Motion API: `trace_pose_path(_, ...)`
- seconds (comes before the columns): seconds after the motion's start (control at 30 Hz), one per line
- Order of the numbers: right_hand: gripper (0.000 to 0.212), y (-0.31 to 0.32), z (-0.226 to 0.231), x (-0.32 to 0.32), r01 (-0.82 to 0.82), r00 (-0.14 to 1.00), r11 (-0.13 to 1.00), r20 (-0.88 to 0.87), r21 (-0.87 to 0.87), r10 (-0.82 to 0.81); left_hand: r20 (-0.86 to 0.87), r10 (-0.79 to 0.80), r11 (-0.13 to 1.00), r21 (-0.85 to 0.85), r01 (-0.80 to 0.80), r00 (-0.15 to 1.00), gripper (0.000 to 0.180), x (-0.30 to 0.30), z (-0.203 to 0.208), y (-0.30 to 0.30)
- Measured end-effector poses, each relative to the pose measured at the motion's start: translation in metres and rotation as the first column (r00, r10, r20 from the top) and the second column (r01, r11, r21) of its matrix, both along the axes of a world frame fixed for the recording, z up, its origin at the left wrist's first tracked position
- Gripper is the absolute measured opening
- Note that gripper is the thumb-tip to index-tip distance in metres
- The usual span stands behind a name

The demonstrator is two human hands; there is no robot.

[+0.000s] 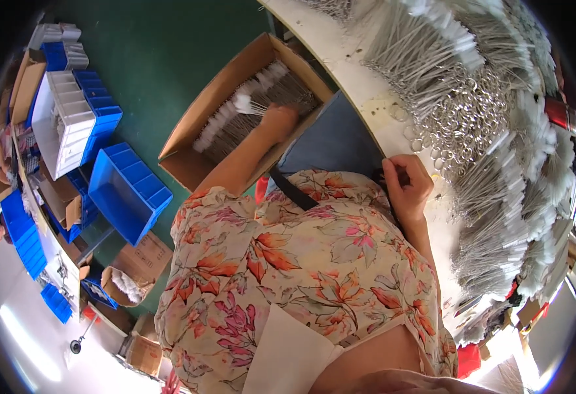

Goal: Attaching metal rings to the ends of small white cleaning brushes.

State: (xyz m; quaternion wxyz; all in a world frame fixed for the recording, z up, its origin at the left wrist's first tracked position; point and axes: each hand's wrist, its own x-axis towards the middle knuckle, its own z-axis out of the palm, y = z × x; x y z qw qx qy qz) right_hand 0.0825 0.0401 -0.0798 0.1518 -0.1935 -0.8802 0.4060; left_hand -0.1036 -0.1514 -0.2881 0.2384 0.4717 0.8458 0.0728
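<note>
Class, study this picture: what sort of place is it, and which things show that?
Probably a small workshop or packing area: white-tipped wire pieces and metal rings heaped on a table, similar pieces lined up in a cardboard box, and blue bins.

A long tube lamp (30, 343) gives strong glare at lower left. The worktop (344, 56) is bright. Straight edges bend near the dark rim.

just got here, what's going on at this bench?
The person's left hand holds some white-tipped wire brushes inside an open cardboard box, over rows of similar ones. The right hand is curled by the edge of a pale table, nothing visible in it. More brushes lie heaped there.
</note>
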Motion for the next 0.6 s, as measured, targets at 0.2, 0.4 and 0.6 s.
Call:
trace_pose_path(0.2, 0.009, -0.003, -0.002, -0.001, -0.038, 0.999, 0.995, -0.007, 0.096, 0.039, 0.134, 0.109, 0.919, -0.391, -0.049, 0.985, 0.03, 0.028, -0.043, 0.0)
trace_pose_path(0.4, 0.008, -0.005, -0.007, 0.002, -0.015, 1.0, 0.991, 0.015, 0.133, 0.013, 0.08, 0.179, 0.65, -0.758, -0.057, 0.981, 0.039, 0.054, -0.147, -0.088)
trace_pose_path(0.6, 0.008, -0.005, -0.008, 0.001, -0.062, 0.998, 0.981, 0.027, 0.186, 0.058, 0.073, 0.207, 0.511, -0.858, -0.045, 0.976, 0.036, 0.094, -0.166, -0.207)
